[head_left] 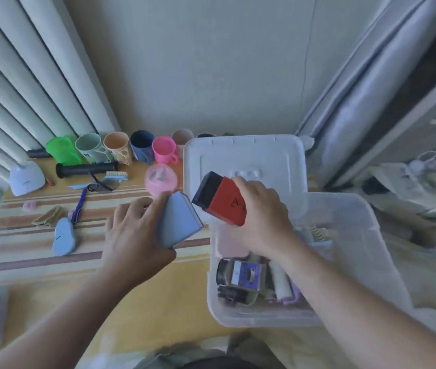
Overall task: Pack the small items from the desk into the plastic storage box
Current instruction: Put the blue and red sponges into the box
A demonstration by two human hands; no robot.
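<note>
My right hand (pixel 262 222) grips a red block with a black end (pixel 219 199), held in the air above the far left corner of the clear plastic storage box (pixel 371 235). My left hand (pixel 137 233) holds a flat light-blue pad (pixel 179 221) just left of the box, above the striped desk cloth. Several items lie inside the box, among them a dark tape dispenser (pixel 240 278) and a pale roll (pixel 280 283). Small items lie scattered on the desk at the left: a blue sole-shaped piece (pixel 63 237), a beige hair clip (pixel 48 217) and a pink round container (pixel 161 179).
The box's white lid (pixel 243 155) lies behind the box. A row of coloured cups (pixel 115 147) stands along the wall, with a black roller (pixel 86 169), a brush and scissors (pixel 102 186) in front. A pale-blue domed device (pixel 26 178) sits at far left. Curtains hang on both sides.
</note>
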